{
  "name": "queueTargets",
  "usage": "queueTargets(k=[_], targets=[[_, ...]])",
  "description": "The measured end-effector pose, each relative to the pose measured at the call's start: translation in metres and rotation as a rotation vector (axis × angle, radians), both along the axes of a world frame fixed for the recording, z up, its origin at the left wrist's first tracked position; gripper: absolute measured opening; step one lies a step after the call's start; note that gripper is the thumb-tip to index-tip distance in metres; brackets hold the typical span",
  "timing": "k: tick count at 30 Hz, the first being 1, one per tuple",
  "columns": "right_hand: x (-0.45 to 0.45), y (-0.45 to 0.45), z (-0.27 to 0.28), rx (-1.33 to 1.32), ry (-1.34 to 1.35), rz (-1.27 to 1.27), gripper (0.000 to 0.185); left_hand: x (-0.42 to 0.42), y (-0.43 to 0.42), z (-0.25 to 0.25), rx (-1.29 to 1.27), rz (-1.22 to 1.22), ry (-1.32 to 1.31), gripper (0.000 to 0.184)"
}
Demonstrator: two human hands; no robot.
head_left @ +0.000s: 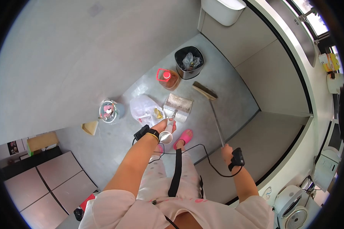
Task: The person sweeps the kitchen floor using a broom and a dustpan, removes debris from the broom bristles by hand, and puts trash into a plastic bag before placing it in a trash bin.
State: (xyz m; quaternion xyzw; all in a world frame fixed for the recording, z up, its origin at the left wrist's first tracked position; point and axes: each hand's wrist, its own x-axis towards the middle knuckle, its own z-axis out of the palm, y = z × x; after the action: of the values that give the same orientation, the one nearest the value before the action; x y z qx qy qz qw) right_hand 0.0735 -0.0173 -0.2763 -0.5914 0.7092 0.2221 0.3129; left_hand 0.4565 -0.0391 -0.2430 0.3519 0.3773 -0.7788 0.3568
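My left hand (165,126) is closed around the handle of a metal dustpan (178,105); the handle's round end points up at me. The pan is held over the floor, beside a white plastic bag (144,108) with something yellow at its edge. Off to the right, my right hand (227,154) grips the top of a long thin stick belonging to a broom (205,91). Its bristle head lies near the floor, beyond and right of the dustpan, with a gap between the two.
Behind the dustpan stand a red-capped jug (169,80) of brownish liquid and a black bin (189,74) with a clear bag inside. A bucket (118,111) stands left by the wall. Cabinets (252,42) line the right. A black cable hangs between my wrists.
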Motion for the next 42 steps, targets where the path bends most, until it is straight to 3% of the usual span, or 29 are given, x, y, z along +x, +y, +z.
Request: queueTargets(k=[3, 5, 10, 13, 15, 16, 19, 20, 21, 22, 23, 24, 27, 29, 30, 32, 33, 35, 37, 38, 40, 42], targets=[[0.019, 0.014, 0.054, 0.166, -0.001, 0.066, 0.024, 0.0, 0.006, 0.003, -0.018, -0.017, -0.023, 0.012], [0.028, 0.0, 0.119, 0.367, -0.268, -0.202, 0.022, 0.002, 0.01, 0.004, 0.018, -0.003, 0.01, 0.012], [0.002, 0.025, 0.174, 0.325, -0.354, -0.468, 0.019, 0.001, 0.032, 0.016, -0.064, -0.071, -0.096, 0.013], [-0.001, 0.037, 0.185, 0.215, -0.335, -0.568, 0.018, -0.002, 0.074, -0.006, -0.335, -0.341, -0.182, 0.022], [-0.006, 0.044, 0.18, 0.166, -0.342, -0.628, 0.018, -0.003, 0.099, 0.033, -0.425, -0.472, -0.246, 0.021], [-0.007, 0.049, 0.175, 0.149, -0.385, -0.703, 0.018, 0.0, 0.101, 0.075, -0.534, -0.565, -0.297, 0.02], [-0.02, 0.07, 0.158, 0.128, -0.457, -0.891, 0.02, 0.014, 0.117, 0.116, -0.461, -0.621, -0.316, 0.017], [-0.021, 0.074, 0.148, 0.139, -0.479, -0.981, 0.021, 0.019, 0.12, 0.133, -0.551, -0.655, -0.341, 0.016], [-0.018, 0.074, 0.141, 0.203, -0.488, -0.918, 0.021, 0.025, 0.129, 0.151, -0.609, -0.669, -0.379, 0.015], [-0.016, 0.08, 0.141, 0.173, -0.493, -0.966, 0.02, 0.024, 0.135, 0.162, -0.705, -0.715, -0.466, 0.024], [-0.012, 0.085, 0.139, 0.133, -0.495, -1.015, 0.019, 0.02, 0.125, 0.198, -0.522, -0.736, -0.515, 0.022], [-0.005, 0.09, 0.134, 0.187, -0.495, -0.961, 0.019, 0.021, 0.124, 0.202, -0.501, -0.78, -0.564, 0.02], [0.003, 0.09, 0.144, 0.171, -0.6, -1.08, 0.022, 0.015, 0.121, 0.193, -0.58, -0.901, -0.755, 0.016], [0.028, 0.084, 0.173, 0.245, -0.875, -1.319, 0.025, 0.022, 0.101, 0.201, -0.788, -1.044, -0.848, 0.014], [0.036, 0.079, 0.181, 0.183, -0.883, -1.354, 0.025, 0.024, 0.089, 0.208, -0.787, -1.133, -0.964, 0.017], [0.048, 0.068, 0.196, 0.351, -0.997, -1.388, 0.024, 0.029, 0.084, 0.188, -0.813, -0.999, -1.042, 0.021], [0.043, 0.067, 0.189, 0.307, -1.022, -1.407, 0.024, 0.028, 0.081, 0.172, -0.828, -0.983, -1.109, 0.021], [0.045, 0.068, 0.189, 0.32, -0.985, -1.26, 0.022, 0.034, 0.072, 0.171, -0.859, -0.966, -1.169, 0.021], [0.047, 0.069, 0.191, 0.316, -0.975, -1.224, 0.021, 0.038, 0.058, 0.183, -0.782, -1.28, -1.424, 0.024], [0.049, 0.07, 0.191, 0.336, -0.951, -1.185, 0.021, 0.039, 0.055, 0.172, -0.79, -1.281, -1.426, 0.024], [0.05, 0.073, 0.189, 0.336, -0.954, -1.191, 0.021, 0.042, 0.054, 0.14, -0.848, -1.357, -1.827, 0.029], [0.05, 0.076, 0.188, 0.334, -0.954, -1.198, 0.021, 0.042, 0.049, 0.121, -0.803, -1.367, -1.81, 0.032]])
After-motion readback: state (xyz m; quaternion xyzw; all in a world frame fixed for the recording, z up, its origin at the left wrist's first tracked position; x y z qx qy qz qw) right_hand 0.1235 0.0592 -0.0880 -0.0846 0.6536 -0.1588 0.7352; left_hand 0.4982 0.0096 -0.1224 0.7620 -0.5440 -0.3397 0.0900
